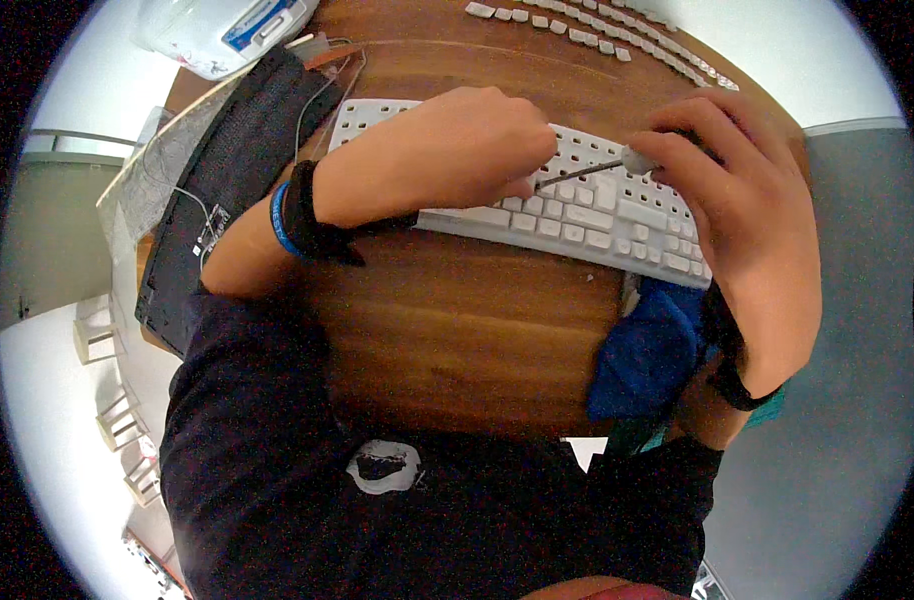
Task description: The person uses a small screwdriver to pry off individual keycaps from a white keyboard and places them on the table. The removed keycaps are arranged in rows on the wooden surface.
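A white keyboard (589, 217) lies slanted on the wooden table, keycaps seated in its nearer rows and bare sockets showing in its farther ones. My right hand (742, 180) grips a screwdriver-like tool (587, 172) by its pale handle, fingers bent above the keyboard's right part. The tool's thin dark shaft points left and down to the keys. Across the keyboard's left half reaches my left hand (467, 140), fingers curled closed, their tips by the shaft's end. What those fingers pinch, if anything, is hidden.
Loose white keycaps (587, 38) stand in rows at the table's far right. A blue cloth (649, 350) lies by my right wrist. On the left are a black padded case (232, 150) and a thin cable (299, 125); a clear plastic container (212, 35) sits behind them.
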